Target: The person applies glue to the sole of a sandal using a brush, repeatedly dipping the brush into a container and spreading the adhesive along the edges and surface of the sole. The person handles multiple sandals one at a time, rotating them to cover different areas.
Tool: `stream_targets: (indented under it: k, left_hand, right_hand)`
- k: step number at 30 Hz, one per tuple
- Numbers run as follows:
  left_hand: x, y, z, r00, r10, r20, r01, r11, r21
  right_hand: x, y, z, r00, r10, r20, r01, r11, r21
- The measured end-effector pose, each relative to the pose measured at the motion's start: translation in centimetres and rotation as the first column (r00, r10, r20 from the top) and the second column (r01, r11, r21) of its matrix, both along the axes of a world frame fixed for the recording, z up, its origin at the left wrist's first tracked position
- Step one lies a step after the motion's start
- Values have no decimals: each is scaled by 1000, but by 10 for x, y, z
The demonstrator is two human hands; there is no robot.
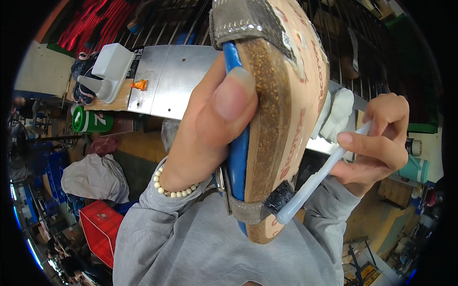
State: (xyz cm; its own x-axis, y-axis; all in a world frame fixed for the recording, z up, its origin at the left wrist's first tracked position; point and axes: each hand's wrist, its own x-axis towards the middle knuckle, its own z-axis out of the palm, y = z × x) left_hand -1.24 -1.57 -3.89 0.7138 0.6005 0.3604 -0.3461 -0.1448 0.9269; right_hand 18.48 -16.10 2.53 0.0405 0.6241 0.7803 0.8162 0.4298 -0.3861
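Observation:
My left hand grips a sandal upper on a blue shoe last, its thumb pressed along the edge. The sandal has a cork sole with a beige, printed underside facing right, and grey straps wrap over it at the upper and lower parts. In my right hand is a brush with a translucent whitish handle. Its black bristles touch the lower strap where it folds onto the underside. My left fingers are hidden behind the last.
Beyond my hands lies a metal bench top with a white plastic container and an orange wrapper. White gloves lie behind the sandal. A rack of metal bars runs along the back. Lower left stands a red crate.

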Motion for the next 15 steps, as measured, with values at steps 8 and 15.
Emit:
stream_targets:
  k: [8,15]
  left_hand:
    - [14,15,-6,996,94,-7,-94,996,7]
    - [29,32,-11,972,235,-29,-235,972,-4]
  right_hand:
    - [10,0,0,983,14,183,-25,998,60]
    - [3,5,-12,995,89,-37,-88,995,37]
